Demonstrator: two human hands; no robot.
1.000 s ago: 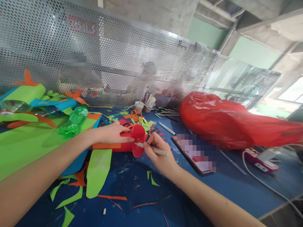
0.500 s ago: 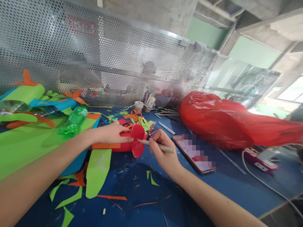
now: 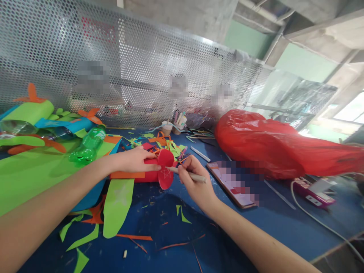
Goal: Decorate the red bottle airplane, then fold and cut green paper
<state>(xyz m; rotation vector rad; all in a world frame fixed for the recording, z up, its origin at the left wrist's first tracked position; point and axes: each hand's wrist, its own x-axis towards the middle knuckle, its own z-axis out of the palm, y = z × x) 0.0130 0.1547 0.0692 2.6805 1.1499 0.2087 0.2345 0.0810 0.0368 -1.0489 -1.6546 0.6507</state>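
My left hand [image 3: 135, 159] grips the red paper model plane [image 3: 149, 176] from above, with thumb and fingers reaching toward its end. At that end stands a red propeller-shaped paper piece [image 3: 165, 154] with a pale star outline on its lower lobe. My right hand [image 3: 197, 180] pinches a light-coloured marker pen [image 3: 197, 177]. The pen's tip meets the middle of the red piece, just above the star. A green paper wing [image 3: 118, 208] with a pale star mark and an orange strip [image 3: 127, 175] adjoin the red body. My left hand hides part of that body.
A phone [image 3: 231, 185] lies right of my right hand, before a big red plastic bag [image 3: 270, 148]. Paper scraps [image 3: 167, 144] and a cup of markers [image 3: 179, 127] are behind. A green bottle [image 3: 89, 144] and other paper planes [image 3: 68, 125] sit at left.
The pen and my right fingers have shifted very slightly, with the pen's back end a little further left and up. My left hand and the red piece have stayed put.
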